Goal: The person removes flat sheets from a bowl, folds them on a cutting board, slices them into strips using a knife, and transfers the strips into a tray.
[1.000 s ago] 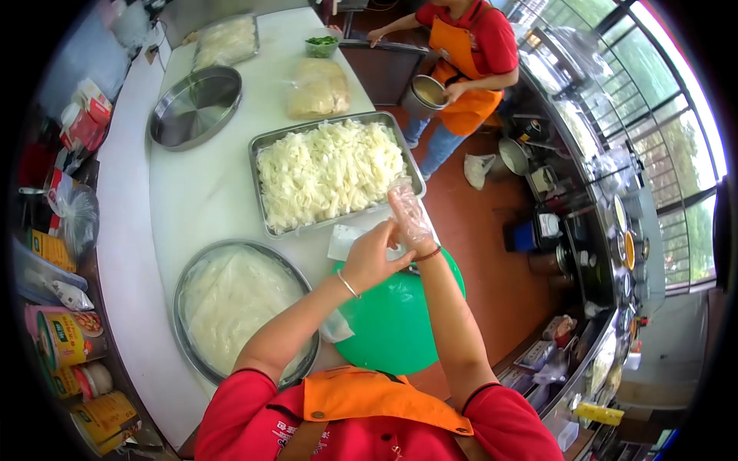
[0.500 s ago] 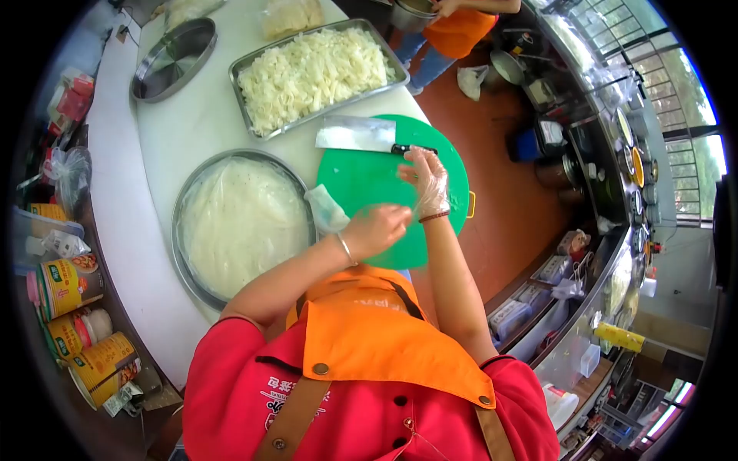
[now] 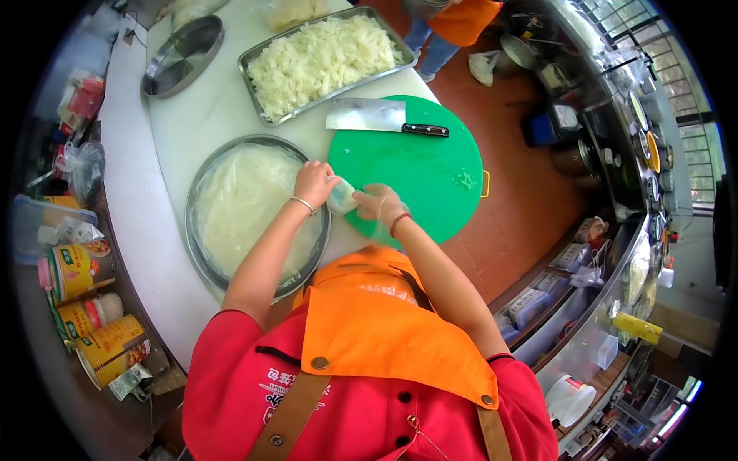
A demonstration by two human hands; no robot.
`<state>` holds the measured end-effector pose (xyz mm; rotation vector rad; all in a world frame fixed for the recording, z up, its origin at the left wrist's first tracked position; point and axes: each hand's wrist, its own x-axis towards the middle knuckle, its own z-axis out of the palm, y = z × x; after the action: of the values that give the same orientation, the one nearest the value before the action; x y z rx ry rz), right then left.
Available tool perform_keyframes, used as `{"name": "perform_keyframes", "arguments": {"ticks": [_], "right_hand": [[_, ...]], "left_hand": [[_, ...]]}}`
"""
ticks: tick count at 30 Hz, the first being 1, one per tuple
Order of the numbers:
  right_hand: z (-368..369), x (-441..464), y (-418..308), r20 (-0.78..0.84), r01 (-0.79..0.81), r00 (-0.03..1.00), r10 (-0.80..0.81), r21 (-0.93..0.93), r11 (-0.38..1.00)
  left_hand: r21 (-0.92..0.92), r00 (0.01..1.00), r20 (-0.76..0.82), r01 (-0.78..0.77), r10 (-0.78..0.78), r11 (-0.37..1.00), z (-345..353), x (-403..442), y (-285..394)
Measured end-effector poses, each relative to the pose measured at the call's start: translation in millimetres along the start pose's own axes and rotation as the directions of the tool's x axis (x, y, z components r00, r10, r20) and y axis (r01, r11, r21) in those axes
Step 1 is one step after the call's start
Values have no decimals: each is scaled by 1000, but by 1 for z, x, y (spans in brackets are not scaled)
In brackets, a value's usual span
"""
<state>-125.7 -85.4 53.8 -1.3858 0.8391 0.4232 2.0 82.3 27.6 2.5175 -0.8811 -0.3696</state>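
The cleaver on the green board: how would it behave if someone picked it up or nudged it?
The cleaver would likely stay stiff: its broad blade looks metal. It may feel blade-heavy, the dark handle being much slimmer. Nudged, it would probably slide, not roll, since it lies flat on the green cutting board.

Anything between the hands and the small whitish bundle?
Nothing visible. The left hand is at the left end of the bundle, the right hand at the other. The cleaver lies farther forward, beyond both hands, not between them and the bundle.
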Motion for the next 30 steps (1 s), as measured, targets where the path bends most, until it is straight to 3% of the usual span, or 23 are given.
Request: {"name": "perform_keyframes", "arguments": {"ticks": [2, 4, 6, 9, 10, 13, 16, 19, 21, 23, 26, 30], "right_hand": [[15, 46, 29, -10, 258, 956, -293, -445, 858], [28, 48, 21, -50, 305, 910, -411, -590, 748], [40, 34, 10, -209, 223, 911, -356, -478, 850], [39, 40, 22, -125, 323, 912, -391, -367, 872], [35, 39, 23, -84, 369, 906, -416, -329, 869], [12, 35, 23, -66, 624, 746, -663, -281, 730], [-26, -12, -25, -40, 650, 669, -742, -455, 609], [-62, -28, -40, 15, 621, 464, -885, -718, 313], [-81, -28, -38, 61, 644, 461, -886, -709, 286], [-97, -27, -24, 115, 632, 462, -879, -738, 236], [-103, -39, -1, 95, 504, 699, -709, -769, 393], [-100, -48, 28, 121, 485, 736, -666, -780, 395]], "left_hand": [[-18, 995, -56, -79, 78, 997, 4, 0, 0], [-40, 986, -84, -149, 145, 988, 4, -1, 1], [-71, 977, -81, -203, 197, 977, -1, -2, 2], [-304, 991, 129, 9, 32, 953, -17, -6, 12], [-337, 991, 117, -23, 66, 941, -25, -5, 17], [-425, 984, 86, -106, 156, 899, -51, -4, 43], [-456, 960, 74, -208, 270, 865, -78, 7, 86], [-413, 900, 39, -381, 435, 827, -74, 26, 112], [-350, 841, -19, -512, 540, 785, -51, 36, 120], [-364, 815, 71, -516, 575, 776, -28, 36, 127], [-408, 779, 123, -525, 615, 747, 5, 22, 133], [-501, 802, 181, -422, 569, 755, 22, -6, 139]]}}
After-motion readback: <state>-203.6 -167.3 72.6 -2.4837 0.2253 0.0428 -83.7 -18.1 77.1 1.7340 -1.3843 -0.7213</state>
